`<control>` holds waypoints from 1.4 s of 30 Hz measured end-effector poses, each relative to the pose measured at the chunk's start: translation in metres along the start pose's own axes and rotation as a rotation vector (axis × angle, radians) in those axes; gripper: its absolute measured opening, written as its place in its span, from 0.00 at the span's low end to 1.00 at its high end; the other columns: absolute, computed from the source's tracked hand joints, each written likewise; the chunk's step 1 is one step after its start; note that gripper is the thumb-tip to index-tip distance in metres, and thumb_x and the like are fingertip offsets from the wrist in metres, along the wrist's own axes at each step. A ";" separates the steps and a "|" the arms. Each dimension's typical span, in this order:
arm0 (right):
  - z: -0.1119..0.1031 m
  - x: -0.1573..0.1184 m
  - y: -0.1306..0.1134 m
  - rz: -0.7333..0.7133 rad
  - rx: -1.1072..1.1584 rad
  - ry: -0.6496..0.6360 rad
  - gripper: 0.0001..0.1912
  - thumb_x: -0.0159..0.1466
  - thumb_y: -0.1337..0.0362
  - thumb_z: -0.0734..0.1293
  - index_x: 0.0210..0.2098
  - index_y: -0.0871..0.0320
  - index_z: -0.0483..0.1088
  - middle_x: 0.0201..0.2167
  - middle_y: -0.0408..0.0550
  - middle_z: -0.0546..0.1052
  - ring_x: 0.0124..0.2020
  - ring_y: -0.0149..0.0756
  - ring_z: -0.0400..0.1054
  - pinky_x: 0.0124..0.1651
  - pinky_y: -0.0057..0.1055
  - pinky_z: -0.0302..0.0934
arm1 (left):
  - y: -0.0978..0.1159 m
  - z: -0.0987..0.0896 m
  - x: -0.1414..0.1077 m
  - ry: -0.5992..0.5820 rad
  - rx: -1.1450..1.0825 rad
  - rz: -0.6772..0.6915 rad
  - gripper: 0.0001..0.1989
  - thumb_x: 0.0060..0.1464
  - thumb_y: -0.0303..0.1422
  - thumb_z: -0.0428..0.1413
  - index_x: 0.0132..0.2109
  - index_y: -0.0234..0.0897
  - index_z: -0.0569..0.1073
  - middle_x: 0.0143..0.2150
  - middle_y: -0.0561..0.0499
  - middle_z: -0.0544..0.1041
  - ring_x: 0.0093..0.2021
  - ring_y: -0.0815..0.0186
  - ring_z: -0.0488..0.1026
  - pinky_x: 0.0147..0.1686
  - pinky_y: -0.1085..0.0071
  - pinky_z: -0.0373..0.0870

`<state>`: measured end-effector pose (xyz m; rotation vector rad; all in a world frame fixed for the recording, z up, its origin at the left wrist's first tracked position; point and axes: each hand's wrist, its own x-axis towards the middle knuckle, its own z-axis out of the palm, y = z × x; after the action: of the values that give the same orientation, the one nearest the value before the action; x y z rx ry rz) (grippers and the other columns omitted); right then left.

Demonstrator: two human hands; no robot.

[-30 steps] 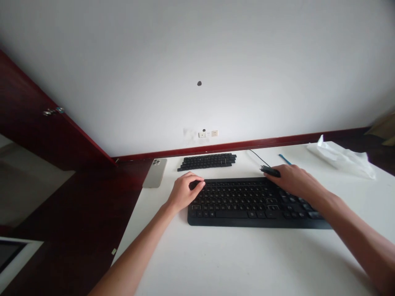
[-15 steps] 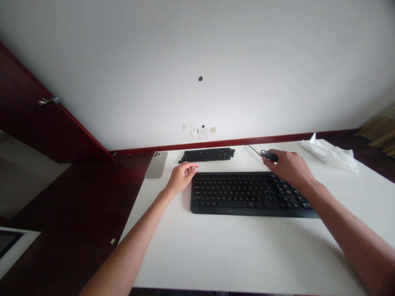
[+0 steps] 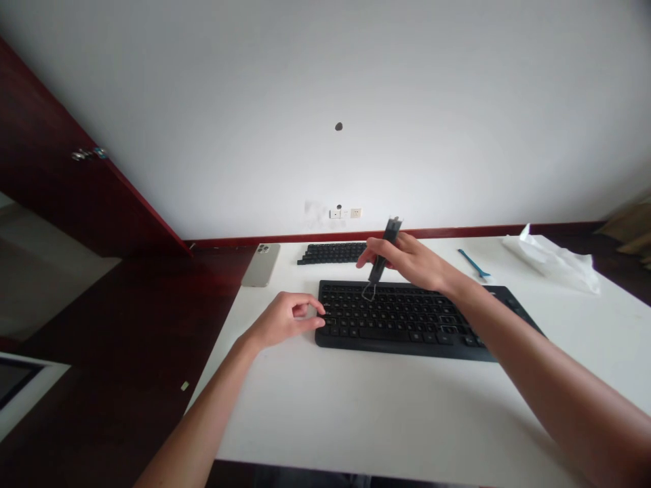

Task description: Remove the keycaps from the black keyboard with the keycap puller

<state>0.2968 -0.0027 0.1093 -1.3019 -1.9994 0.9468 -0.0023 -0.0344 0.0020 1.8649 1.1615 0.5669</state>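
The right fingers [image 3: 373, 249] are clenched around a dark keycap puller [image 3: 382, 259], gripping it near its middle. Its long axis stands nearly upright, slightly tilted, with the wire loop [image 3: 369, 293] pointing down just above the keyboard [image 3: 397, 339]. The right hand [image 3: 414, 263] is much nearer the puller than the left hand [image 3: 282, 320], which holds nothing, its loosely bent fingertips touching the keyboard's left end. Beyond the keyboard lie a block of loose keycaps [image 3: 330, 253] and a phone [image 3: 261, 264].
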 end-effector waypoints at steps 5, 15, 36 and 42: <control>0.016 0.000 -0.004 0.089 -0.001 -0.307 0.34 0.70 0.36 0.61 0.37 0.59 0.82 0.21 0.47 0.76 0.24 0.36 0.71 0.33 0.33 0.65 | 0.000 0.005 0.004 -0.165 -0.002 -0.007 0.16 0.51 0.43 0.70 0.43 0.40 0.82 0.26 0.61 0.54 0.27 0.71 0.49 0.30 0.72 0.49; 0.017 0.002 0.014 0.029 0.106 -0.503 0.18 0.64 0.49 0.72 0.47 0.53 0.81 0.35 0.47 0.83 0.36 0.40 0.75 0.37 0.32 0.66 | -0.005 0.010 0.007 -0.145 -0.015 -0.045 0.14 0.52 0.42 0.69 0.41 0.38 0.82 0.25 0.61 0.54 0.26 0.72 0.50 0.29 0.73 0.49; 0.049 0.000 0.023 -0.058 0.191 -0.671 0.16 0.59 0.68 0.68 0.43 0.55 0.83 0.36 0.45 0.82 0.32 0.35 0.71 0.32 0.30 0.61 | -0.007 0.009 0.006 -0.162 -0.079 -0.045 0.14 0.53 0.41 0.67 0.41 0.36 0.82 0.23 0.61 0.51 0.25 0.73 0.47 0.27 0.72 0.43; 0.051 0.000 0.022 -0.090 0.190 -0.676 0.14 0.59 0.66 0.70 0.43 0.54 0.84 0.36 0.46 0.83 0.36 0.40 0.74 0.37 0.31 0.65 | -0.007 0.009 0.006 -0.159 -0.070 -0.043 0.15 0.52 0.42 0.67 0.41 0.36 0.82 0.23 0.62 0.51 0.25 0.72 0.47 0.26 0.72 0.44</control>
<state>0.2696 -0.0094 0.0616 -0.8368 -2.3427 1.6447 0.0039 -0.0315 -0.0088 1.7870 1.0610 0.4221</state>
